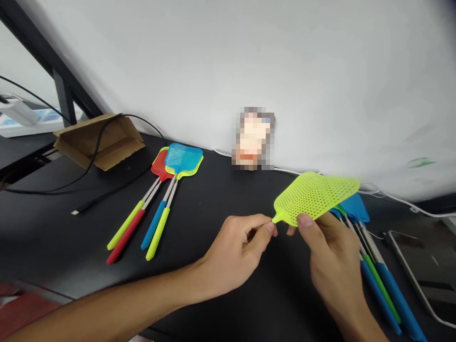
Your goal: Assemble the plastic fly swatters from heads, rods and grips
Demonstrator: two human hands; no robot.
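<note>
A yellow-green fly swatter head (313,197) with a perforated mesh is raised over the black table, tilted to the right. My left hand (242,247) pinches its narrow neck between thumb and fingers. My right hand (333,256) grips the lower edge of the mesh, thumb on the face and fingers behind it. No handle or shaft shows beyond my left hand. At the left lie several finished-looking swatters, among them a blue swatter (183,159) and a red swatter (130,237), with grey shafts. Beside my right wrist lie blue swatters (397,294) and a green-handled swatter (383,289).
An open cardboard box (107,147) rests at the back left, with a black cable (96,142) looping across it. A pixelated phone-like object (252,137) leans on the white wall (228,66). A dark tablet-like device (427,270) lies at the right edge.
</note>
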